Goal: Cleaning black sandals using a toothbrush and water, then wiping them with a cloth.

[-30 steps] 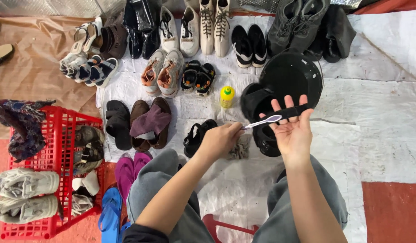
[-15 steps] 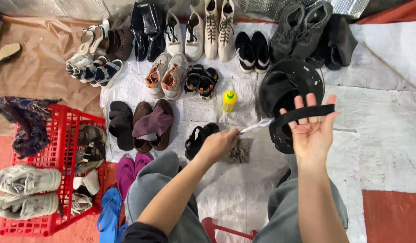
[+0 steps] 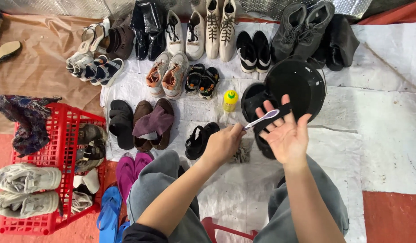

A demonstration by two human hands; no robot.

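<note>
Item in hand: black sandal [image 3: 262, 135], strap lying across the splayed, unclenched fingers of the right hand [image 3: 284, 135] above the black basin [image 3: 298, 85], being scrubbed by a toothbrush [image 3: 261, 119] the left hand [image 3: 223, 144] is gripping; next likely calling for short strokes along the strap.

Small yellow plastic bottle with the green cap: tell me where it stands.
In the head view the small yellow plastic bottle stands upright on the white sheet, centre, between the black strappy sandals and the round black basin.
</note>
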